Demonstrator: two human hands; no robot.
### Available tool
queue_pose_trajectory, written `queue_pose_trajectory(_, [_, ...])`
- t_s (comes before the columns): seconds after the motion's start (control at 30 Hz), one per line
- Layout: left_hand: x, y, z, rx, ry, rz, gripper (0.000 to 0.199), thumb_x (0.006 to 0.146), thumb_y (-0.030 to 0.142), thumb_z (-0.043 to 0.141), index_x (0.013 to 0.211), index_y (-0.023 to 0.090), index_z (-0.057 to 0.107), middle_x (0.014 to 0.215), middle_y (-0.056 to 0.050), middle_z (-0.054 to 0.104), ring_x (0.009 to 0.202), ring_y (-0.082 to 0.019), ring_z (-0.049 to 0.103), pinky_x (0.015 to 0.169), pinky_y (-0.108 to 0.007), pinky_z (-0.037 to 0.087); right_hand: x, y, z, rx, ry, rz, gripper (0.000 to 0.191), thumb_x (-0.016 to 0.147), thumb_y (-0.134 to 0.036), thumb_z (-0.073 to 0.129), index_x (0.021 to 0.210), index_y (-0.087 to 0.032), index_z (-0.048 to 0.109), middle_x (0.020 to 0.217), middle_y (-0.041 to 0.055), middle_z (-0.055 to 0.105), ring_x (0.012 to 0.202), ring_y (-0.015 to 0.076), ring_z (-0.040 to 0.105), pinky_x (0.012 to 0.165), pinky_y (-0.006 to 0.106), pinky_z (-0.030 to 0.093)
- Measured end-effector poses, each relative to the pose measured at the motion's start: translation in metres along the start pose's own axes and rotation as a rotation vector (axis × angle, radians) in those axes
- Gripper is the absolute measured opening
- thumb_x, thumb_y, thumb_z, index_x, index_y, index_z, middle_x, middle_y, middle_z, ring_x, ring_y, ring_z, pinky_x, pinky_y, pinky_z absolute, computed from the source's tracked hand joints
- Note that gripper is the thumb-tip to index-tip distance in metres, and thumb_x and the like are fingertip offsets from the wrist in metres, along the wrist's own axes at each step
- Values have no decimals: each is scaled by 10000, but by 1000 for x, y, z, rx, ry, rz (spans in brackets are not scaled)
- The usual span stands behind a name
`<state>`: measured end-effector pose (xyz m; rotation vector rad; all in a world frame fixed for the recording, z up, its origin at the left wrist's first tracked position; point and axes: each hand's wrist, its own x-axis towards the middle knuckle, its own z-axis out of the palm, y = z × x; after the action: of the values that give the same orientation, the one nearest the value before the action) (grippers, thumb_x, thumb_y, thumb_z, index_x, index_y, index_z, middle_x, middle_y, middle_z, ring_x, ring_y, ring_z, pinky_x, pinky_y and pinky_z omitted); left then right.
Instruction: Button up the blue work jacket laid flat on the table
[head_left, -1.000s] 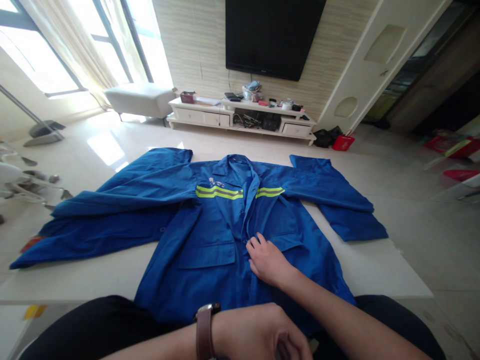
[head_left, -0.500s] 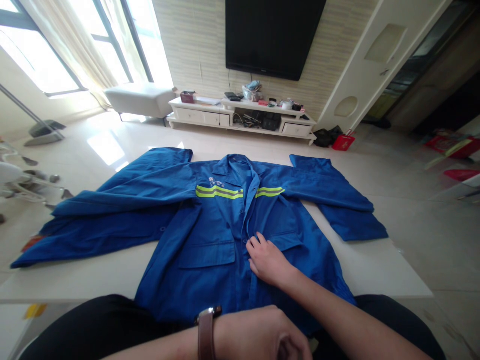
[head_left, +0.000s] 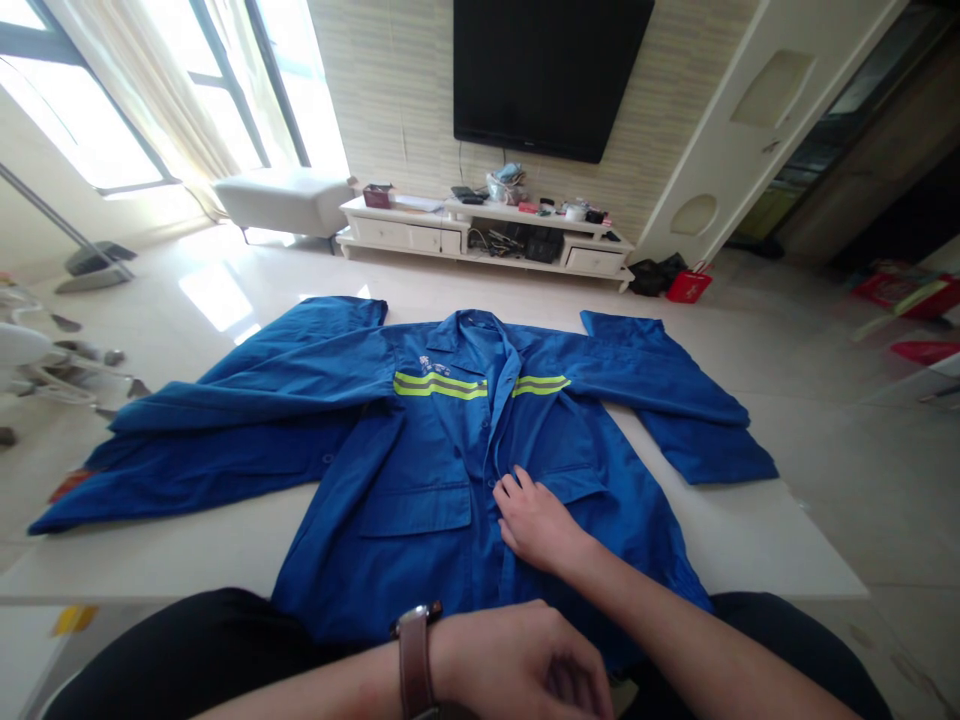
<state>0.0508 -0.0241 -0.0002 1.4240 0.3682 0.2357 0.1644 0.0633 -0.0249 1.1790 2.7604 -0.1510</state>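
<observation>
A blue work jacket (head_left: 420,450) lies spread front side up, collar away from me, with yellow-green reflective stripes across the chest and white lettering above one stripe. Its sleeves are folded back on either side. My right hand (head_left: 534,520) rests on the front opening beside a pocket flap, its bent fingers closed on the button placket (head_left: 491,490). Nearer to me, my left hand (head_left: 532,655) hovers over the lower hem with fingers curled into a loose fist; nothing shows inside it. A watch with a brown strap (head_left: 414,660) is on the left wrist.
Under the jacket is a white table (head_left: 795,550); my dark-clothed legs (head_left: 187,650) are at its near edge. Beyond stand a white TV cabinet (head_left: 375,235) with clutter, a wall television (head_left: 547,75), a pale bench (head_left: 281,205) and a red bag (head_left: 688,287).
My left hand has risen slightly and turned a little, showing more of its curled fingers. The right hand and the jacket stay in place.
</observation>
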Motion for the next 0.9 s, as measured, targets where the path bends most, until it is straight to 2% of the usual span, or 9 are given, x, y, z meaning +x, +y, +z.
queue_pose_trajectory(0.07, [-1, 11, -10, -59, 78, -40, 299, 923, 409, 560, 921, 149, 708, 776, -46, 685, 695, -140, 646, 658, -234, 522, 3, 2, 1, 5, -11, 10, 380, 916, -250, 551, 1278, -137, 576, 1284, 181, 587, 1311, 354, 442, 939, 449, 527])
queue_pose_trajectory(0.13, [-3, 18, -30, -25, 258, -20, 288, 945, 386, 527, 919, 148, 688, 798, -50, 685, 715, -139, 637, 651, -231, 503, 5, 5, 0, 30, -47, 31, 322, 913, -250, 563, 1220, -167, 609, 1271, 166, 601, 1259, 332, 485, 911, 432, 528])
queue_pose_trajectory(0.27, [-4, 13, -102, 232, 847, 81, 102, 844, 229, 617, 889, 156, 672, 807, -26, 680, 751, -145, 624, 698, -237, 481, 7, 11, -6, 100, 24, 90, 261, 926, -302, 568, 1150, -188, 638, 1208, 138, 630, 1173, 296, 529, 903, 399, 501])
queue_pose_trajectory(0.33, [-4, 3, -141, 313, 1095, 17, 106, 845, 217, 607, 885, 147, 677, 746, -22, 668, 697, -147, 614, 652, -240, 463, 7, 13, -9, 106, 68, 101, 274, 923, -331, 577, 1146, -182, 635, 1194, 131, 630, 1156, 293, 531, 890, 392, 493])
queue_pose_trajectory(0.4, [-3, -10, -172, 414, 1239, -109, 124, 832, 208, 640, 915, 137, 697, 794, -45, 700, 743, -163, 642, 675, -247, 469, 7, 15, -10, 109, 79, 104, 259, 919, -326, 579, 1127, -183, 638, 1186, 122, 630, 1131, 285, 538, 869, 385, 489])
queue_pose_trajectory(0.5, [3, -29, -197, 532, 1329, -262, 155, 822, 166, 669, 966, 122, 704, 885, -81, 729, 834, -181, 669, 743, -260, 475, 11, 19, -9, 130, 115, 130, 227, 925, -320, 570, 1085, -182, 654, 1172, 119, 634, 1113, 278, 539, 870, 383, 480])
queue_pose_trajectory(0.6, [11, -46, -202, 563, 1342, -306, 126, 827, 148, 673, 944, 110, 698, 883, -100, 730, 838, -195, 671, 756, -276, 468, 20, 25, -3, 203, 173, 175, 217, 939, -331, 558, 1044, -186, 680, 1150, 109, 639, 1096, 267, 542, 881, 373, 473])
queue_pose_trajectory(0.7, [18, -56, -201, 590, 1335, -297, 80, 834, 144, 663, 909, 130, 689, 878, -86, 725, 839, -195, 666, 763, -280, 459, 29, 33, 6, 314, 256, 215, 203, 941, -330, 565, 998, -198, 708, 1102, 94, 649, 1070, 249, 544, 905, 352, 464])
queue_pose_trajectory(0.9, [23, -63, -195, 687, 1361, -192, 73, 892, 212, 612, 948, 193, 653, 957, -42, 692, 876, -181, 646, 745, -270, 430, 51, 55, 30, 502, 464, 338, 212, 927, -305, 569, 807, -203, 710, 961, 79, 653, 986, 236, 561, 930, 353, 457])
